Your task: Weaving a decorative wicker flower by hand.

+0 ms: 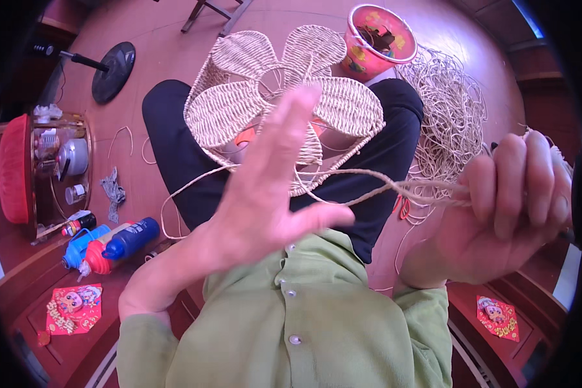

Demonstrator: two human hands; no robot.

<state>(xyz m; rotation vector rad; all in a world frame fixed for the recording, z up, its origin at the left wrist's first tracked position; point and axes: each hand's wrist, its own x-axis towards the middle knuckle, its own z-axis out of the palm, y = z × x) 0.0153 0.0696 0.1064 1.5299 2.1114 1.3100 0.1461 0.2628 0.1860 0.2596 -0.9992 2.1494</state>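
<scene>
On my lap rests a woven flower-shaped piece point(226, 113) of pale twisted cord, with several broad petals around a ring-shaped centre and a braided outer rim. My left hand point(271, 174) hovers over its near side, fingers stretched out and thumb apart, slightly blurred, holding nothing. Part of the near petals is hidden behind it. Out to the right, my right hand point(514, 194) is closed around strands of cord point(401, 187). These strands run left from its fist to the near edge of the woven piece. A bundle of cord shows behind the right fingers.
A pink bucket point(385, 32) with scraps stands beyond my right knee, beside a large loose heap of cord point(449, 103). At left are a wire rack point(58, 168), water bottles point(132, 236) and a round black base point(113, 74). Stool legs point(229, 16) show at the top.
</scene>
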